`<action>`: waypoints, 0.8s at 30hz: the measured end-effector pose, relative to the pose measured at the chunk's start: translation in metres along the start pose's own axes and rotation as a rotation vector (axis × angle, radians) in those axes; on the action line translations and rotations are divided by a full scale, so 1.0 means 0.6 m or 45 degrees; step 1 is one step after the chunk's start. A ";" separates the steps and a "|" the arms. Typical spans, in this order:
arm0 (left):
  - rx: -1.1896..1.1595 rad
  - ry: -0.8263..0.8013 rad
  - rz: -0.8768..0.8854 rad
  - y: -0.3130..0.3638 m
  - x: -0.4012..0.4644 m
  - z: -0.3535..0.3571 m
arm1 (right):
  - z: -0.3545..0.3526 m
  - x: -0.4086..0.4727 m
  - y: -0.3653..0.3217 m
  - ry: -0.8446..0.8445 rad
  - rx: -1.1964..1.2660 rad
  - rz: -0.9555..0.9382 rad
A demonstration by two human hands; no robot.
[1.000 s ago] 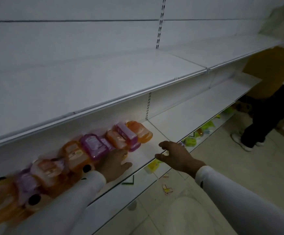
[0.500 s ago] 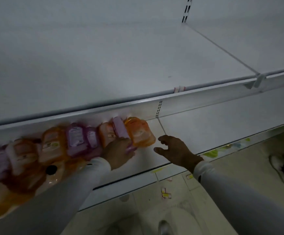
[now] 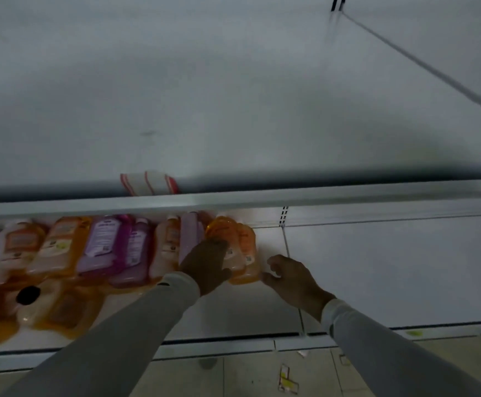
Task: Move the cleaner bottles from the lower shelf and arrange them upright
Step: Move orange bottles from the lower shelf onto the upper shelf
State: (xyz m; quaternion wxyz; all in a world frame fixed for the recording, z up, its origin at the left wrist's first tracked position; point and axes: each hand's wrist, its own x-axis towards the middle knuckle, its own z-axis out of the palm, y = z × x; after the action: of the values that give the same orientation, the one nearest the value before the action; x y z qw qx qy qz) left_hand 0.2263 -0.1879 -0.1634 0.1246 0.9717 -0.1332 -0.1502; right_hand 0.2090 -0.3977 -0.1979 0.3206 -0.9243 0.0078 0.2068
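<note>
We stand before the upper shelf (image 3: 233, 96), wide and bare. Below it, on the lower shelf (image 3: 391, 267), the cleaner bottles (image 3: 104, 247) lie flat in a row. Our left hand (image 3: 204, 263) covers the orange bottle (image 3: 235, 247) at the right end; whether its fingers grip we cannot tell. Our right hand (image 3: 293, 279) waits beside it, fingers loosely curled, holding nothing. We should grasp the body firmly, lift, then stand it upright.

Red-striped white tag (image 3: 149, 183) on upper shelf (image 3: 233, 96) edge — paper scraps (image 3: 288, 381) on tiled floor (image 3: 233, 376), btm right.
</note>
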 end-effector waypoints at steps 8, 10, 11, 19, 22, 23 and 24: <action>0.201 0.082 -0.120 0.002 0.018 0.060 | 0.074 0.082 0.020 -0.044 0.150 0.165; 0.213 0.142 -0.107 -0.004 0.021 0.068 | 0.091 0.089 0.026 -0.066 0.252 0.176; 0.189 0.172 -0.097 -0.005 0.018 0.070 | 0.097 0.091 0.028 -0.071 0.320 0.180; 0.198 0.207 0.083 0.001 -0.032 0.138 | 0.061 0.032 0.091 -0.013 0.388 0.276; 0.090 0.359 0.202 0.023 -0.061 0.173 | 0.025 -0.019 0.145 -0.018 0.364 0.317; 0.021 0.390 0.216 0.033 -0.062 0.179 | 0.014 -0.034 0.162 -0.011 0.380 0.326; -0.076 0.395 0.180 0.043 -0.058 0.180 | 0.004 -0.048 0.175 0.001 0.406 0.340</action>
State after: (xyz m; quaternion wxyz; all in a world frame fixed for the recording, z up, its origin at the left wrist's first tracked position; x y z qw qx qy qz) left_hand 0.1534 -0.2233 -0.2472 0.1828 0.9672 -0.1760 0.0070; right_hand 0.1666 -0.4829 -0.2502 0.4327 -0.8527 0.1629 0.2434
